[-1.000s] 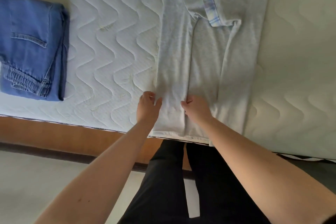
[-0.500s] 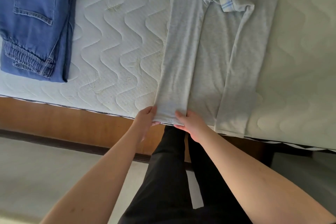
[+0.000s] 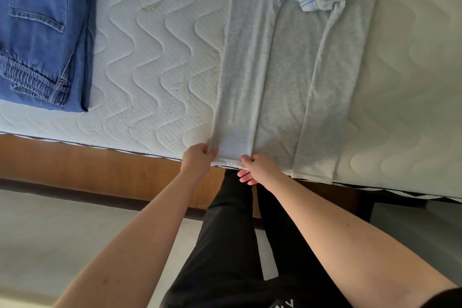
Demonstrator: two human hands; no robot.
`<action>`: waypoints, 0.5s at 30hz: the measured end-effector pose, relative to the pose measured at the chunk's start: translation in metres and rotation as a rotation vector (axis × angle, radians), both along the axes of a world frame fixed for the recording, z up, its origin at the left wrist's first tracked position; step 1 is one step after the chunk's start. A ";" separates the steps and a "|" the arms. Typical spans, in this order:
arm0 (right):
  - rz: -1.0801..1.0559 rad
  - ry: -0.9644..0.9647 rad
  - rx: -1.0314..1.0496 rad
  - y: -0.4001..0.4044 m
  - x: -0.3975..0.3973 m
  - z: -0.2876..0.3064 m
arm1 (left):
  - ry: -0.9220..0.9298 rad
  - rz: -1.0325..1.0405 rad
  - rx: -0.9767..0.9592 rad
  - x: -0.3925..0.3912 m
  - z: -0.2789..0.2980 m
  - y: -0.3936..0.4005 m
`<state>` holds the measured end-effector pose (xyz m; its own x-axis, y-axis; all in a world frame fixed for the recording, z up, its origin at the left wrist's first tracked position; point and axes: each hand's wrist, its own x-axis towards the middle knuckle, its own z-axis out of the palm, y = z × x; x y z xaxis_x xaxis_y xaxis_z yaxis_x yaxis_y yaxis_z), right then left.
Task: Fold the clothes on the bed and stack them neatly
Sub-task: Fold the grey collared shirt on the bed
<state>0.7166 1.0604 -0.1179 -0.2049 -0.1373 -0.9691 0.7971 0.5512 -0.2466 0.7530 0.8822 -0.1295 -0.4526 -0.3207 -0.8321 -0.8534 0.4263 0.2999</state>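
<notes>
A light grey shirt (image 3: 287,70) lies lengthwise on the white quilted mattress (image 3: 155,57), both long sides folded inward, a plaid-trimmed sleeve cuff at its far end. Its hem hangs at the mattress's near edge. My left hand (image 3: 197,160) pinches the hem's left corner. My right hand (image 3: 260,169) grips the hem just right of it, thumb on top and fingers underneath. Folded blue jeans (image 3: 42,32) rest at the far left of the mattress.
The wooden bed frame (image 3: 87,165) runs below the mattress edge, with pale floor (image 3: 62,232) beneath. My legs in black trousers (image 3: 232,245) stand against the bed between my arms.
Both hands slid down the left folded panel from on top of the shirt to its hem at the mattress edge and took hold of it.
</notes>
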 end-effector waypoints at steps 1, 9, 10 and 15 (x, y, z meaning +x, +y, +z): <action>0.065 -0.005 0.034 0.002 -0.002 0.000 | -0.017 -0.035 -0.024 0.001 0.001 0.000; 0.268 0.410 0.199 0.020 -0.064 -0.004 | 0.264 -0.098 -0.179 -0.030 0.011 -0.007; 0.211 0.476 0.206 0.019 -0.077 -0.005 | 0.311 -0.088 -0.159 -0.045 0.010 -0.007; 0.141 0.647 0.282 -0.011 -0.138 -0.013 | 0.311 -0.022 -0.143 -0.141 0.002 -0.002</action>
